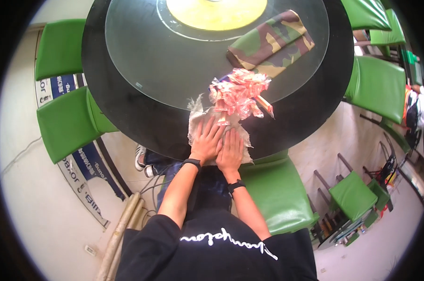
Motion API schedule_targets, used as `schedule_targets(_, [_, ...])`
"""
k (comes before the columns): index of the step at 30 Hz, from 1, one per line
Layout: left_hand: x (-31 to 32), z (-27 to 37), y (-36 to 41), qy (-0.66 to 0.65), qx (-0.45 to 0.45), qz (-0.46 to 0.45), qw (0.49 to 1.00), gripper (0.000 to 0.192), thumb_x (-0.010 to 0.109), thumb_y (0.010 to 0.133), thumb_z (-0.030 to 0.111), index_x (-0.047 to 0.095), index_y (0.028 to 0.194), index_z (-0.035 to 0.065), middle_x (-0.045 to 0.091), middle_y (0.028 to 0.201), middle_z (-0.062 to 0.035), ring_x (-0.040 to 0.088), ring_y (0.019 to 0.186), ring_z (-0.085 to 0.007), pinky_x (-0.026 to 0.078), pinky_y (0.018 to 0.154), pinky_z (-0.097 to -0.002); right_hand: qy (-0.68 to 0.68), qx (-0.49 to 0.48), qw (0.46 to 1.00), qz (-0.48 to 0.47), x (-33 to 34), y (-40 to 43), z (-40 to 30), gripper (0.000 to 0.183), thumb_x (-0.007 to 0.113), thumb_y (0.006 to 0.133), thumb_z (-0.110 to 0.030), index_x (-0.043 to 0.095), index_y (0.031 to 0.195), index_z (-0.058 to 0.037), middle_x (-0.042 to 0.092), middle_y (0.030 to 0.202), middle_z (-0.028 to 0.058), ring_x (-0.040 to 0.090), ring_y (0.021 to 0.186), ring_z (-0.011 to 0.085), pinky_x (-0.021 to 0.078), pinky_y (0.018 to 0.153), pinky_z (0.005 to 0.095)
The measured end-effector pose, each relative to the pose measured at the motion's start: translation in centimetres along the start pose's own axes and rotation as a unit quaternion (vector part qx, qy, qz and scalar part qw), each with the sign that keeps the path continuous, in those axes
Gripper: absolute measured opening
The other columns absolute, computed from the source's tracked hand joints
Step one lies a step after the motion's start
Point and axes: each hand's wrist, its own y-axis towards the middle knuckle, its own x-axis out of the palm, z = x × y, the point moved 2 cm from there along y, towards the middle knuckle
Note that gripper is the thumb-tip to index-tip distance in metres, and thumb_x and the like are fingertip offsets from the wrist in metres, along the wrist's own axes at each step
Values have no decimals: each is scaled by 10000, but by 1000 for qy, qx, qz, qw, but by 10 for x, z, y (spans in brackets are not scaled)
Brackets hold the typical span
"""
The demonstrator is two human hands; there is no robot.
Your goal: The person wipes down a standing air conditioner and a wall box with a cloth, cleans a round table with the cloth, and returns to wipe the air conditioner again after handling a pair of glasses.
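My left hand (207,139) lies flat with its fingers spread a little, palm down on a frayed whitish cloth (195,121). Beside it, my right hand (230,150) presses on the same cloth, its fingers stretched out and close together. Neither hand grips anything. The cloth rests at the near edge of a round black table (155,130), its far end by the glass turntable (141,59). Just beyond my fingertips is a heap of small pink items in clear wrappers (240,93). Behind the heap, a folded camouflage fabric piece (271,44) lies on the glass.
A yellow disc (217,15) marks the turntable's middle. Green padded chairs stand on the left (69,121), on the right (377,87) and close by my right arm (277,193). Long rolls (122,228) lean at lower left, near cables and a shoe (139,158).
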Motion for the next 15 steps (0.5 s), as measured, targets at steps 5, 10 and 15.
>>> schedule_targets(5, [3, -3, -7, 7, 9, -10, 1000, 598, 559, 870, 318, 478, 1427, 118, 299, 1594, -88, 258, 1474, -293, 216, 1170, -556, -12, 16, 1000, -8, 1, 2, -6, 502, 477, 962, -213, 453, 1425, -21, 441, 1502, 158, 412, 1393, 320, 280, 1156, 491])
schedule_targets(10, [9, 0, -3, -1, 37, 6, 999, 632, 547, 871, 322, 453, 1448, 85, 371, 1538, -114, 289, 1455, -313, 222, 1162, -572, -4, 12, 999, -36, 10, -5, 11, 504, 492, 975, -222, 434, 1436, -26, 441, 1500, 154, 399, 1401, 321, 272, 1158, 500])
schedule_targets(15, [8, 0, -5, -53, 65, 23, 996, 627, 555, 895, 309, 429, 1462, 75, 315, 1581, -132, 274, 1466, -324, 210, 1170, -559, -58, 44, 997, 6, 3, -9, -4, 552, 480, 959, -196, 380, 1469, -11, 369, 1541, 176, 326, 1438, 352, 212, 1175, 534])
